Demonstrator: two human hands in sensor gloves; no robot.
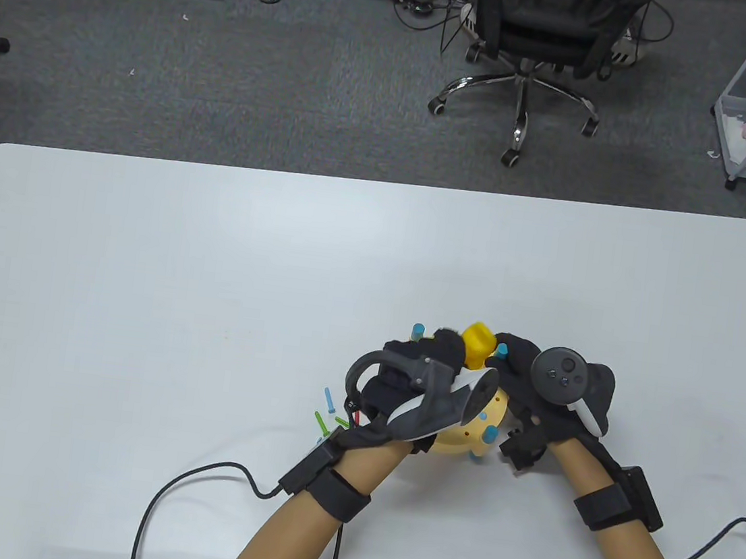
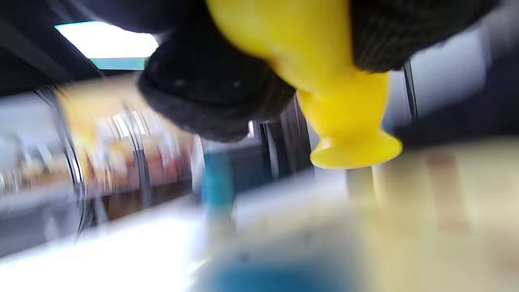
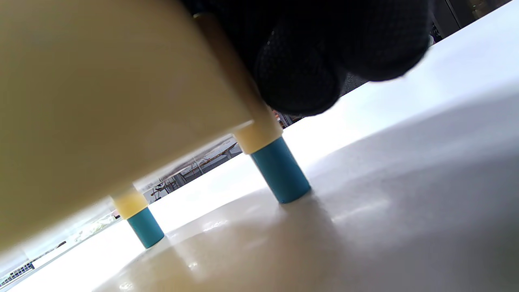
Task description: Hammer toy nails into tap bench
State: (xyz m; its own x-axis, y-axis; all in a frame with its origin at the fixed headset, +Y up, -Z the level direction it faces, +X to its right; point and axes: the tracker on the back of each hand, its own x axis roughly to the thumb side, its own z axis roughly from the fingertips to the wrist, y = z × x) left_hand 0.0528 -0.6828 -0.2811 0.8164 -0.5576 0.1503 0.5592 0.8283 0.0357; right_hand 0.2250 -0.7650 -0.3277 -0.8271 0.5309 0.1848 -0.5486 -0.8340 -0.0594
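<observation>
Gripping the yellow toy hammer in my left hand, I am working the hammering step: in the left wrist view my gloved fingers are curling around the hammer's yellow body, and its flared striking face is hovering just above the pale top of the tap bench. That view is blurred, so I cannot tell whether a nail sits directly under the face.

My right hand is steadying the bench from its right side. In the right wrist view my fingertips are curling over the bench's edge and pressing against it, while 2 teal legs are standing on the white table.

Moving outward, the bench is sitting near the table's front edge between my wrists, mostly hidden beneath both trackers, with a blue peg showing at its near rim and another beyond my left knuckles. Several loose nails, blue and green, are lying just left of the bench beside my left wrist.

I am judging the next move as a short downward tap, which calls for lining the face squarely over a nail head and holding the bench firmly so it does not skid.
</observation>
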